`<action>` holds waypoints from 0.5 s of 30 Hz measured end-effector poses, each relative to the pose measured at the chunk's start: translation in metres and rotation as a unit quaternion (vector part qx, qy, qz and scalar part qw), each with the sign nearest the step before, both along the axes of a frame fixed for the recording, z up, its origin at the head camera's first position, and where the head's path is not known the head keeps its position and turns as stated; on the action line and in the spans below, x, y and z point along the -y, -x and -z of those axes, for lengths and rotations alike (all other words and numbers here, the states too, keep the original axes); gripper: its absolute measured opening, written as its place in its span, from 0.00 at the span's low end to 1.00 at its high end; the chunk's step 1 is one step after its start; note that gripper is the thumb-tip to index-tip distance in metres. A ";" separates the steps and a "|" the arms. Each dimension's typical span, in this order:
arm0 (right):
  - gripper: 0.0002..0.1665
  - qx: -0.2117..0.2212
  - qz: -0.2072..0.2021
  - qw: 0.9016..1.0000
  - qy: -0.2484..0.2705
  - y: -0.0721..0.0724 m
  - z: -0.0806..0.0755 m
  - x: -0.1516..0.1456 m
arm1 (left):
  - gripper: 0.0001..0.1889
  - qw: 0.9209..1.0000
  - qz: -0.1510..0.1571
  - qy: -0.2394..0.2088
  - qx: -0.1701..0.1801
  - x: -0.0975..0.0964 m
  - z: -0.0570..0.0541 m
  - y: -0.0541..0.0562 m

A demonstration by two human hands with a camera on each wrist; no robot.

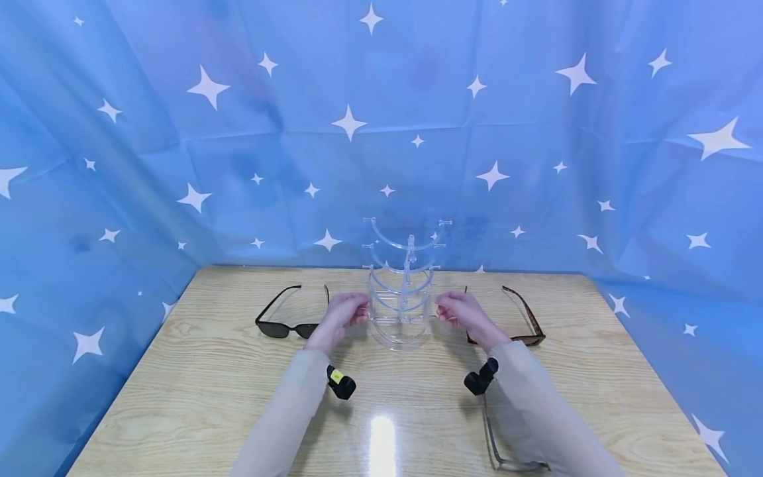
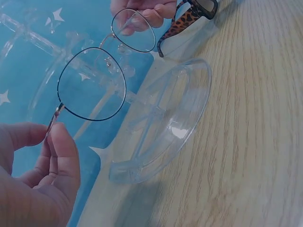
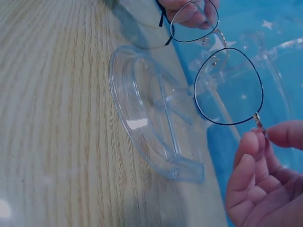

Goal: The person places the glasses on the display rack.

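Note:
Both hands hold a pair of thin dark-rimmed glasses (image 2: 92, 84) with round clear lenses, one hand at each side. My left hand (image 1: 342, 315) pinches one temple near its hinge between thumb and fingers. On the other side, the thumb and fingers of my right hand (image 1: 461, 311) pinch the opposite temple the same way. Between the hands stands a clear plastic eyewear display stand (image 1: 408, 271), upright, with curved arms stacked on a central post. In both wrist views the lenses overlap the post, just above the stand's curved base (image 3: 137, 124). The temple ends are hidden.
Black sunglasses (image 1: 275, 330) lie left of the stand, partly behind my left hand. Tortoiseshell sunglasses (image 1: 534, 339) lie to the right, partly covered by the right arm. Grey-framed glasses (image 1: 518, 466) sit near the front, under the right sleeve. A blue starry curtain (image 1: 381, 159) borders the wooden table (image 1: 197, 384).

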State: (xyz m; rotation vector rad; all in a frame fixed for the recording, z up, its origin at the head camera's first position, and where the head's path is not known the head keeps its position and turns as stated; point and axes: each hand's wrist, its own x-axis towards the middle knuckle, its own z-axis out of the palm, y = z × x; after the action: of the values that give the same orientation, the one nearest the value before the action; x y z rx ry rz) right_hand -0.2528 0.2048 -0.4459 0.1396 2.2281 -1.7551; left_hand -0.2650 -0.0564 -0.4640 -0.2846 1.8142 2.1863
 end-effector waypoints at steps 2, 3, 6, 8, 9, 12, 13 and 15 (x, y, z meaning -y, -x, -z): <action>0.21 0.001 -0.001 1.000 -0.002 0.002 0.000 0.000 | 0.16 1.000 -0.002 0.000 0.002 -0.001 0.000 0.002; 0.21 0.002 -0.001 1.000 -0.001 0.004 0.000 0.000 | 0.16 1.000 -0.003 0.000 0.003 -0.001 0.001 0.003; 0.20 0.005 0.003 1.000 0.005 0.006 0.000 0.002 | 0.15 1.000 -0.010 -0.009 0.009 -0.002 0.001 0.006; 0.19 0.006 0.004 1.000 0.012 0.008 0.000 0.003 | 0.15 1.000 -0.015 -0.011 0.009 -0.002 0.002 0.008; 0.19 0.007 0.007 1.000 0.015 0.009 0.000 0.003 | 0.15 1.000 -0.018 -0.010 0.011 -0.002 0.002 0.008; 0.18 0.007 0.011 1.000 0.011 0.011 0.003 0.004 | 0.14 1.000 -0.025 -0.007 0.013 -0.003 0.003 0.009; 0.18 0.006 0.009 1.000 0.009 0.012 0.004 0.004 | 0.14 1.000 -0.027 -0.007 0.014 -0.004 0.004 0.009; 0.18 0.009 0.014 1.000 0.005 0.013 0.006 0.004 | 0.13 0.999 -0.031 -0.008 0.017 -0.005 0.004 0.009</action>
State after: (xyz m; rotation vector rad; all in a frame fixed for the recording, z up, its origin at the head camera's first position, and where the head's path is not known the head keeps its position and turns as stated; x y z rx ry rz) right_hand -0.2654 0.2008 -0.4515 0.1837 2.2152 -1.7721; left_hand -0.2740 -0.0518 -0.4684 -0.3779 1.7929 2.2226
